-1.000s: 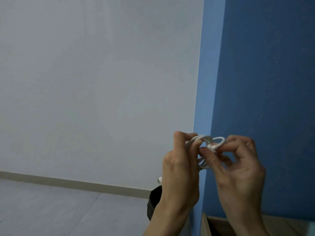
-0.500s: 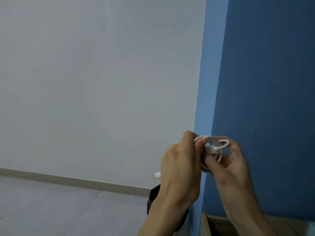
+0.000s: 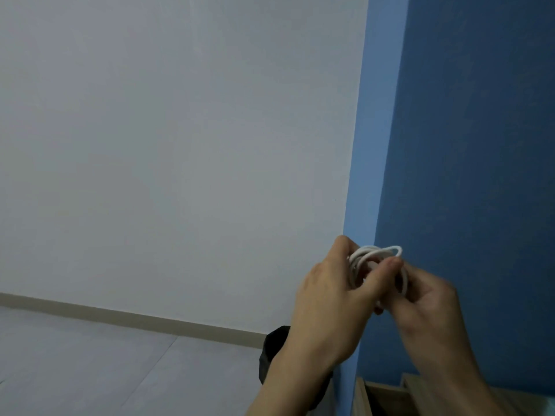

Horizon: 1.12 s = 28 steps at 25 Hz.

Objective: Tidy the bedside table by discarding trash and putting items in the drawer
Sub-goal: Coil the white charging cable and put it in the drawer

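A white cable [image 3: 379, 253] is wound into a small coil, held up in front of the blue wall. My left hand [image 3: 329, 307] grips the coil from the left, thumb and fingers around its loops. My right hand [image 3: 426, 310] pinches the coil's right side; it is blurred by motion. Most of the coil is hidden between my fingers, with only the top loops showing. At the bottom right a strip of the light wooden bedside table [image 3: 387, 394] shows beneath my right forearm.
A black bin [image 3: 274, 349] stands on the grey floor behind my left wrist, next to the blue wall's corner [image 3: 357, 175]. A white wall with a beige skirting board [image 3: 120, 315] fills the left side.
My hands have drawn closer and the coil is tighter. The loose plug end that hung left of my left hand is no longer visible. My right hand dropped a little.
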Each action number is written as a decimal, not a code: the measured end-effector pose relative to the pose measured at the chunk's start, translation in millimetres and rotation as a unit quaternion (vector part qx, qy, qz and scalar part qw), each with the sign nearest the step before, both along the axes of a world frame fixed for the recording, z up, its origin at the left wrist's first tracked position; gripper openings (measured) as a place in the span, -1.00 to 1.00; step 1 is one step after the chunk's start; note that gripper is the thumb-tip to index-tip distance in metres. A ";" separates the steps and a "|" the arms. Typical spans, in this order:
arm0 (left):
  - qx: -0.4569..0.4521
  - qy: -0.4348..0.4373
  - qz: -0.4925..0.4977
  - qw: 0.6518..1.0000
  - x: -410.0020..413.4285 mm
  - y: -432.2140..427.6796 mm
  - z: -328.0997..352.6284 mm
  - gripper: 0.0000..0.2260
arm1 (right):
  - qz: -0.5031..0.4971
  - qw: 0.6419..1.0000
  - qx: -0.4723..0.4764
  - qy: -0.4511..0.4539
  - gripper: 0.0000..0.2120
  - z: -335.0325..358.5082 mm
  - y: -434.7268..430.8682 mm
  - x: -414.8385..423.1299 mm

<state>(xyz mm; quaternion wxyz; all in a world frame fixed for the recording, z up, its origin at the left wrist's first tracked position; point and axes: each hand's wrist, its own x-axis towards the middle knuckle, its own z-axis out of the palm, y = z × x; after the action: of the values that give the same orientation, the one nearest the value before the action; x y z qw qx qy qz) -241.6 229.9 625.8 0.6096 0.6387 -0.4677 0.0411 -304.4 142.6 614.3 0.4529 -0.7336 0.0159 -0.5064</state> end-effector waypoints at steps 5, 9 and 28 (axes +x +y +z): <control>-0.067 0.120 -0.127 0.982 3.0 3.8 9.4 -0.81 | 0.255 0.925 0.279 -0.015 -0.40 3.3 -6.7 -22.2; -0.057 0.139 -0.166 0.975 1.8 4.2 7.1 -0.78 | 0.365 0.878 0.308 0.015 -0.67 1.7 -24.8 -7.6; -0.080 0.081 -0.062 0.992 12.6 8.5 -9.9 -0.64 | -0.086 0.983 -0.098 0.129 -0.65 2.5 -37.6 -50.9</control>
<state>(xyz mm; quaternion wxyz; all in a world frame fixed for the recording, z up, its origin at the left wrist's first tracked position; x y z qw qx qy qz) -229.0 238.4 615.8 0.6956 0.5589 -0.4512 -0.0115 -355.3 105.0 616.8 0.3280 -0.8295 0.0872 -0.4437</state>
